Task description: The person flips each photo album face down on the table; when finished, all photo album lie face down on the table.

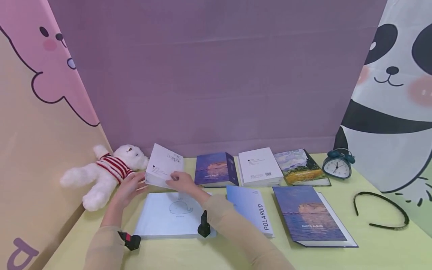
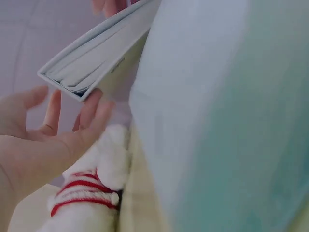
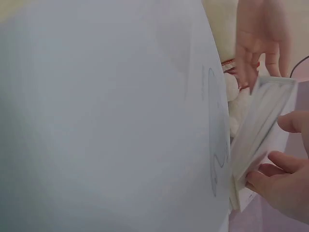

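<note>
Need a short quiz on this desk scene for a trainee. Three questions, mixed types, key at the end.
1. Multiple choice: what does the right hand hold?
A) the headband
B) the white album beside the plush bear
C) the landscape-painting album

2. True or false: in the head view, the alarm clock is to the right of the plush bear.

3. Count: how many books lie in the front row on the table, nearest the person?

Key:
1. B
2. True
3. Three: the whale-cover book, the POLAROID book and the front PHOTO ALBUM.
</note>
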Demonstrator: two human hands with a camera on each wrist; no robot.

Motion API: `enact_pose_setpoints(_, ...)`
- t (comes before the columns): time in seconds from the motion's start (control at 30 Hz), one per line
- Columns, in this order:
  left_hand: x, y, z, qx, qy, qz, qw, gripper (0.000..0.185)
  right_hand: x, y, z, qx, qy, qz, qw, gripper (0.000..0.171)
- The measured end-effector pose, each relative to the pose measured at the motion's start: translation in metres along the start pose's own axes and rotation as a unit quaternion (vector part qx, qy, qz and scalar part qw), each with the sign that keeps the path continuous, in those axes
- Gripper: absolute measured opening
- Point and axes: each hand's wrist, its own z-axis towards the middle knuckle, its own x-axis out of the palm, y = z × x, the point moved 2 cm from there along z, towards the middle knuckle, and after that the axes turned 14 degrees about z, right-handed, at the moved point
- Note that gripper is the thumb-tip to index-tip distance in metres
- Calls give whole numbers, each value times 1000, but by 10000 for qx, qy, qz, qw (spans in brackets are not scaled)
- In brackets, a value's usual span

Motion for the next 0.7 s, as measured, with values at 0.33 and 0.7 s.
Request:
enact_pose_setpoints(0.33,4,-18,-2,864,142,-1086,9902,50,3,4,4,-207,-430,830,9954,49)
enact_pose_setpoints(0.7,6,-24,-3,473,294,-738,9957,52,8,7,4,-273,-387,1484,9878,46)
